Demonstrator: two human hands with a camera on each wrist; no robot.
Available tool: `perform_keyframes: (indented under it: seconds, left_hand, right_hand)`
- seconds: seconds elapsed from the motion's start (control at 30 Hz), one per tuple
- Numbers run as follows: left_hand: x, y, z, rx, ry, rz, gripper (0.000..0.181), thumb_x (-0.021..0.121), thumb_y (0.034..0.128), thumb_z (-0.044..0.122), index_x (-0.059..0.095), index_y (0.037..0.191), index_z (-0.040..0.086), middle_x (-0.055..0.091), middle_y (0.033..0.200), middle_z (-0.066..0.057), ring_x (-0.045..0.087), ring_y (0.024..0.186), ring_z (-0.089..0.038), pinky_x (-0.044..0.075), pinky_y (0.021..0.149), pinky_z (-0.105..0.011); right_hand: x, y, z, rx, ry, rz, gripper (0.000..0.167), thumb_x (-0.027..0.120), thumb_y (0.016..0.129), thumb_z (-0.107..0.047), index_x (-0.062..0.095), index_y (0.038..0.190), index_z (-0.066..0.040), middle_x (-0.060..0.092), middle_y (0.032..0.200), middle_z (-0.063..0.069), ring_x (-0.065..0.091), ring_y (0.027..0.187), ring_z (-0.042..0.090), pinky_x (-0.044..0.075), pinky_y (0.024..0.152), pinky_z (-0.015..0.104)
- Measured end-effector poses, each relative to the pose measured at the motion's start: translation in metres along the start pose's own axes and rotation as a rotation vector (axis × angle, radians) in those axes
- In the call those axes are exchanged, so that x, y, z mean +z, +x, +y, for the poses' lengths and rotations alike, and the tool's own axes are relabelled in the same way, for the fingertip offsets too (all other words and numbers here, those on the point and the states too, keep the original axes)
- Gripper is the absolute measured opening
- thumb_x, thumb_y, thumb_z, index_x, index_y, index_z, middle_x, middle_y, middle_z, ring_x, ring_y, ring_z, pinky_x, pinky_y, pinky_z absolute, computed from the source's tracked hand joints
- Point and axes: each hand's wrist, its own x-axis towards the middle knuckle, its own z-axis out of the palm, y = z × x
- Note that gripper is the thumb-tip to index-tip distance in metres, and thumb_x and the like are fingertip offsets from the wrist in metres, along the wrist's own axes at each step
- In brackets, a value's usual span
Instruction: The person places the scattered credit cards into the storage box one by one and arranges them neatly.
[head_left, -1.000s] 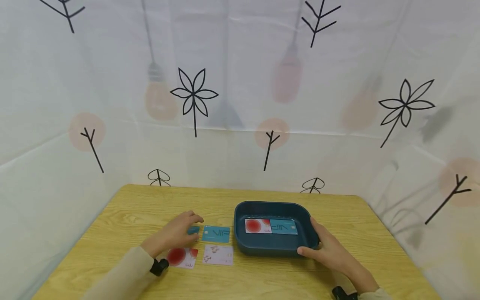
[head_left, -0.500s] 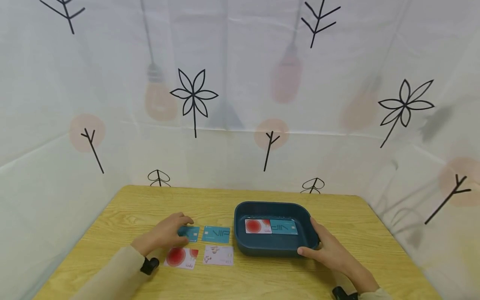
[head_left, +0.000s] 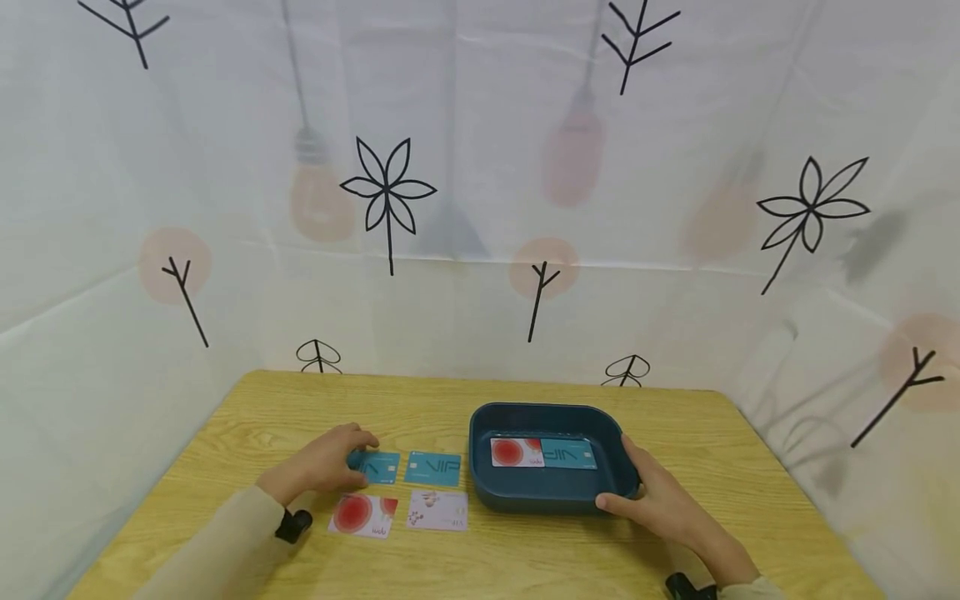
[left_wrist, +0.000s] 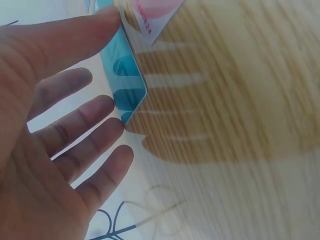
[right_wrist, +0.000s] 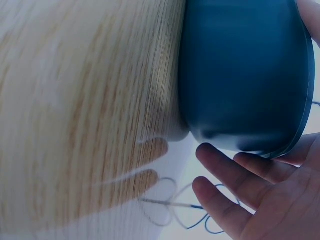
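My left hand (head_left: pixel 318 465) is over the left end of a teal card (head_left: pixel 384 468) lying on the table, fingers loosely bent. In the left wrist view, the thumb of my left hand (left_wrist: pixel 65 115) is at one edge of the teal card (left_wrist: pixel 122 75), with the fingers spread apart by its other side. My right hand (head_left: pixel 663 500) grips the right end of a dark blue box (head_left: pixel 551 502), thumb at the front. The right wrist view shows my right hand (right_wrist: pixel 270 185) at the box (right_wrist: pixel 245 70), some fingers clear of its wall.
To the right is another teal card (head_left: pixel 432 469); nearer the front lie a red-and-white card (head_left: pixel 363 516) and a pale floral card (head_left: pixel 437 510). Inside the box are a red-and-white card (head_left: pixel 516 452) and a teal card (head_left: pixel 567 454). Patterned cloth (head_left: pixel 465 317) surrounds the wooden table (head_left: pixel 465 567).
My left hand has drawn back to the left, uncovering more of the teal card, which stays in place. The box and my right hand have not visibly moved.
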Motion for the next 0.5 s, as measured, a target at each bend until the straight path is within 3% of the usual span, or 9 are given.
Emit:
perform_keyframes:
  seconds: [0.5]
  left_hand:
    - [-0.0025,0.0026,-0.0006,-0.039,-0.009,-0.034,0.044,0.083,0.0731,0.018,0.066,0.113,0.008,0.052,0.098,-0.001,0.049,0.09,-0.02,0.045,0.086,-0.043]
  right_hand:
    - [0.0002,-0.0005,0.0,-0.017,0.006,0.007,0.106,0.068,0.083,-0.051,0.008,0.151,0.003,0.014,0.153,0.029,0.018,0.136,0.051,0.028,0.098,0.067]
